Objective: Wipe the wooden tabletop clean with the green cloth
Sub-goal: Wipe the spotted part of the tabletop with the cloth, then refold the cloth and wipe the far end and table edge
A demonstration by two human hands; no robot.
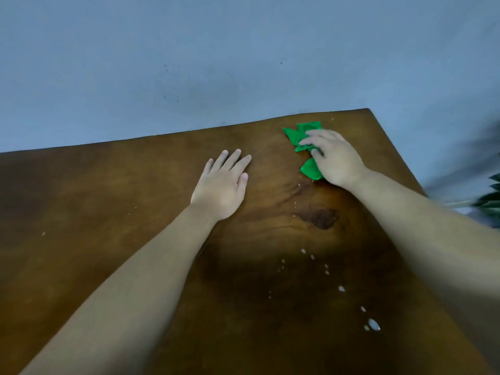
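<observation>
Tabletop (pixel 113 212): brown wood with dark swirling grain and one dark knot (pixel 323 219) near its middle; the far edge and the far right corner show, the near and left parts run out of frame.

Green cloth (pixel 300 136): crumpled, bright, lying on the wood near the far right corner. Its middle is hidden under the right hand (pixel 334 159), which presses down on it with fingers curled over the folds (pointed ends of fabric stick out beyond the fingertips and below the palm).

Left hand (pixel 223 185): flat on bare wood, palm down, fingers straight and slightly spread, holding nothing, well apart from the cloth.

White droplets or specks (pixel 373 324): scattered in a loose line on the near right part of the surface; material cannot be told. Finer pale crumbs (pixel 296 204) lie near the knot.

Floor (pixel 189 63): grey-blue, matt, faintly spotted, beyond the far edge.

Right margin: blurred dark green leaves (pixel 492 201), cut off.
</observation>
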